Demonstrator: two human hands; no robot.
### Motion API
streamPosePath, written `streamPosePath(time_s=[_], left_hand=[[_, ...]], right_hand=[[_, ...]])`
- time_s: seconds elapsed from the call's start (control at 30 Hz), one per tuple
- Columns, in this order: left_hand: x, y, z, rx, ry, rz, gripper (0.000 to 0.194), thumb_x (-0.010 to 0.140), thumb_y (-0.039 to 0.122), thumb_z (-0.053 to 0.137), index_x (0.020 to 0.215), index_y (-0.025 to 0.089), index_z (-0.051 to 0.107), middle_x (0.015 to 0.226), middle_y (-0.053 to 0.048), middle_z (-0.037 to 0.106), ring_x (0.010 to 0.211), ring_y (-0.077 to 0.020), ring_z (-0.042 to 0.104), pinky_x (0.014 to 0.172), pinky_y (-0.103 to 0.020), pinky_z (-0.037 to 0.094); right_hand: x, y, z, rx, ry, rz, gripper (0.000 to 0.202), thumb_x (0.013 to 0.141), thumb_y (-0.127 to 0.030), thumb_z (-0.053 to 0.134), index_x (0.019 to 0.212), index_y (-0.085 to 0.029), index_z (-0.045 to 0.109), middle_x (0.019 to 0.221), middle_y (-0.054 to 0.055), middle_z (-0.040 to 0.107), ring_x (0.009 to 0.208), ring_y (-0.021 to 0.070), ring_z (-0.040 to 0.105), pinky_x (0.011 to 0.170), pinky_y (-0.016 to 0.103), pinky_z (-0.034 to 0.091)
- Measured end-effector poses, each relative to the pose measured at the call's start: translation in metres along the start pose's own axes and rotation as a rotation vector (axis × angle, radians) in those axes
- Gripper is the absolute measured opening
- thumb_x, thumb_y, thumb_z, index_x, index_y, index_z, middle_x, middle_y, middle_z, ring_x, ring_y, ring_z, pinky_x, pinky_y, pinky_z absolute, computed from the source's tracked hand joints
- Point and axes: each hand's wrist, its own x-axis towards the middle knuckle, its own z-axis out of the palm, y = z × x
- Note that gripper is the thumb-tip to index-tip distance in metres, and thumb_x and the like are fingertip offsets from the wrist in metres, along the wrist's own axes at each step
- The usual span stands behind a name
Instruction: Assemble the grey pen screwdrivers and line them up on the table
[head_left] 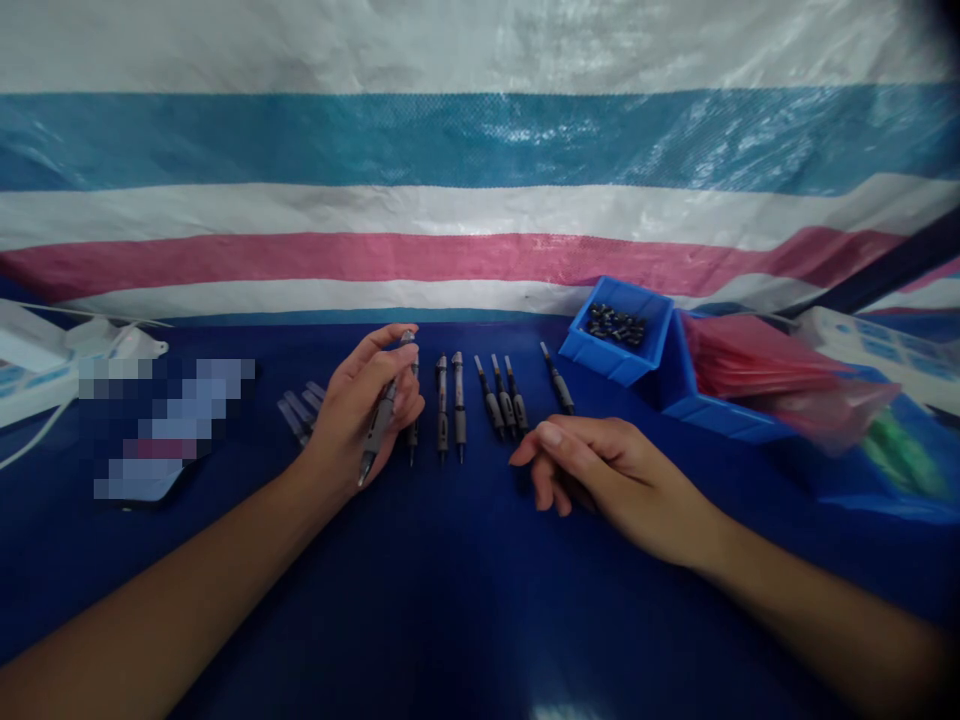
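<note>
My left hand (379, 400) is closed around a grey pen (380, 425), its tip pointing down toward me and its clear upper end between thumb and index finger. Another pen (412, 445) lies partly hidden behind those fingers. Just to the right are two pens with clear upper barrels (442, 405). Three pen lower halves with bare refills (506, 400) lie side by side further right. My right hand (577, 460) hovers over the table with loosely bent, parted fingers and nothing visible in them. A single pen lower half (559, 385) lies just beyond it.
Clear tubes (296, 415) lie left of my left hand, near a pixelated phone-like object (172, 430). A blue bin (619, 360) holds small black parts; another blue bin (720, 415) holds red plastic packets (765, 365). White power strips (885, 345) stand at both sides. A striped sheet hangs behind.
</note>
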Motion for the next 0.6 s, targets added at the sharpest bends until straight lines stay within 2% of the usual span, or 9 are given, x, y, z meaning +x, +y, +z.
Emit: streamPosePath(time_s=[0.23, 0.4, 0.6], left_hand=[[-0.0003, -0.0014, -0.0016, -0.018, -0.001, -0.002, 0.042, 0.095, 0.025, 0.091, 0.134, 0.017, 0.078, 0.062, 0.007, 0.058, 0.046, -0.0066, 0.040, 0.050, -0.023, 0.033], [0.0013, -0.0037, -0.0041, 0.004, -0.009, 0.008, 0.039, 0.095, 0.028, 0.093, 0.130, 0.017, 0.078, 0.063, 0.007, 0.058, 0.047, -0.0066, 0.040, 0.050, -0.024, 0.034], [0.0016, -0.0039, -0.0022, 0.059, -0.001, 0.021, 0.034, 0.093, 0.026, 0.093, 0.116, 0.020, 0.069, 0.055, 0.009, 0.054, 0.044, -0.0072, 0.035, 0.049, -0.024, 0.029]], right_hand=[[-0.0002, -0.0042, 0.0005, -0.020, -0.006, -0.006, 0.057, 0.117, -0.069, 0.062, 0.107, -0.018, 0.086, 0.077, 0.005, 0.080, 0.064, 0.0146, 0.068, 0.061, 0.026, 0.054], [0.0003, -0.0039, 0.0011, -0.026, -0.008, -0.007, 0.058, 0.116, -0.069, 0.063, 0.106, -0.017, 0.086, 0.076, 0.005, 0.079, 0.064, 0.0145, 0.069, 0.061, 0.026, 0.055], [0.0013, -0.0041, 0.0010, -0.025, -0.008, -0.012, 0.057, 0.117, -0.068, 0.062, 0.106, -0.017, 0.086, 0.076, 0.005, 0.079, 0.064, 0.0139, 0.068, 0.060, 0.025, 0.053]])
